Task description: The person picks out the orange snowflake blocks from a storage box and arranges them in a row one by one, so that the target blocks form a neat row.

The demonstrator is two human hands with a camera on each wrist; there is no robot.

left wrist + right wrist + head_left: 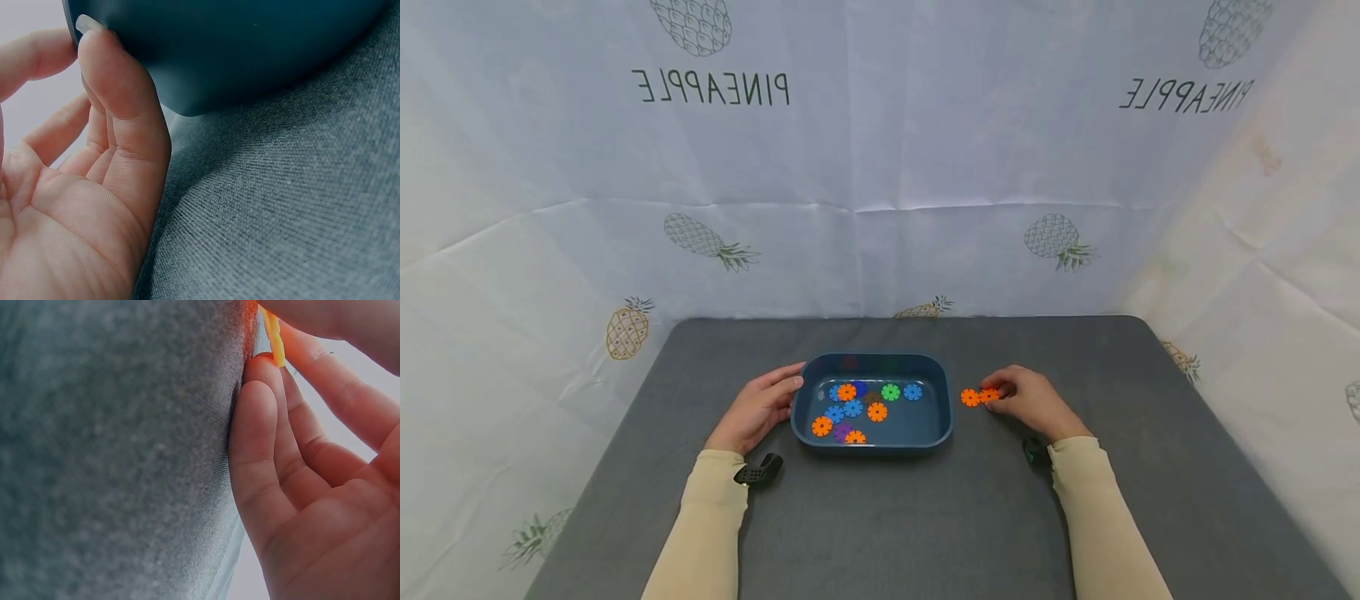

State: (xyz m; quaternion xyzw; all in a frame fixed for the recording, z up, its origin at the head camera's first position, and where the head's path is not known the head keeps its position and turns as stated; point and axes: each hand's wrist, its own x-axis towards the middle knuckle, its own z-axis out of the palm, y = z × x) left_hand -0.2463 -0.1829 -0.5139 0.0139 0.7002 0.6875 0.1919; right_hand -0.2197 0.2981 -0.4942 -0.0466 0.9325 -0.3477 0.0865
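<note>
A dark blue tray (917,427) holds several notched plastic discs: orange (877,412), blue (912,392), green (891,392), purple and brown. My left hand (760,410) holds the tray by its left end, fingertips at the rim; in the left wrist view, the curled fingers (128,106) meet the tray's wall (237,56). To the right of the tray, my right hand (1024,400) pinches an orange notched disc (988,396), seen edge-on in the right wrist view. Another orange disc (970,397) lies against its left side; whether the two are joined I cannot tell.
A dark grey cloth-covered table (880,525) lies under everything. Behind it hangs a white curtain (880,150) printed with pineapples, which also closes off both sides. Each wrist wears a black band (760,472).
</note>
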